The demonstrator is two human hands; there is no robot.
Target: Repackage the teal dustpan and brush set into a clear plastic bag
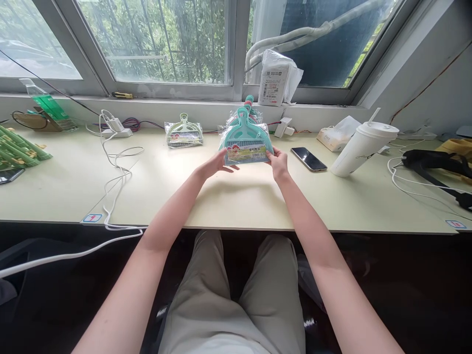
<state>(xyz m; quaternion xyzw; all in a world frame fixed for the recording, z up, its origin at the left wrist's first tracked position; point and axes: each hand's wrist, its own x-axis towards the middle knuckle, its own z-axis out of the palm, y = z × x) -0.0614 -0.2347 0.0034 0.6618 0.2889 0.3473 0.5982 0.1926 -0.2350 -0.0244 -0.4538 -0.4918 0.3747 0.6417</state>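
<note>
A turquoise dustpan and brush set (pixel 246 135) in clear plastic wrap, with a printed label across its lower part, is tilted up above the table. My left hand (pixel 217 164) grips its lower left corner with the thumb on the front, the other fingers partly behind it. At the lower right edge my right hand (pixel 278 161) pinches the same set. Behind it, more wrapped turquoise and red handles (pixel 249 100) show, mostly hidden. Farther left, a pale green wrapped dustpan and brush set (pixel 183 132) lies on the table, touched by neither hand.
On the right are a phone (pixel 309 159), a tissue pack (pixel 337 135), a white cup with a straw (pixel 363 147) and a black strap (pixel 438 169). White cables (pixel 120 172) cross the table's left side, near green packets (pixel 20 150) and a bottle (pixel 51 105). A box (pixel 275 78) stands on the sill.
</note>
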